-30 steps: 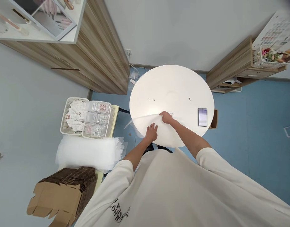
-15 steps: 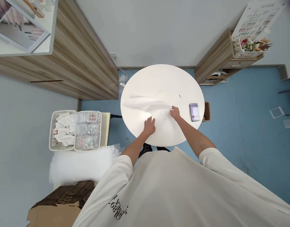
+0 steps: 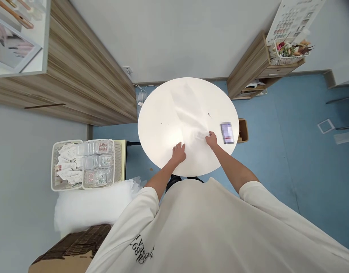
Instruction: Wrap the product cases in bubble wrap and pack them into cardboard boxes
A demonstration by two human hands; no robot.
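Observation:
A thin, white, see-through sheet [image 3: 190,106] lies over the round white table [image 3: 153,110], its far part folded and raised in creases. At its near left side my left hand [image 3: 178,152] rests with fingers stretched forward on the surface, pressing down. My right hand [image 3: 211,140] pinches the sheet's right side, fingers closed, with crumpled material just beside the fingertips. A phone-like purple item [image 3: 227,132], blurred out, lies to the right of that hand. Beyond it sits a small dark sliver [image 3: 209,114].
Left of the table stand white baskets [image 3: 114,167] with packets and clear boxes, a pile of white sheeting [image 3: 91,206] and brown cardboard [image 3: 69,250]. A wood-grain cabinet [image 3: 97,72] is at far left, a smaller one [image 3: 248,70] at far right. Behind the table is a wall.
The sheet's creases have shifted from lying across the table to running toward its far edge. Both hands stay nearly in place. The whole view has swung slightly right.

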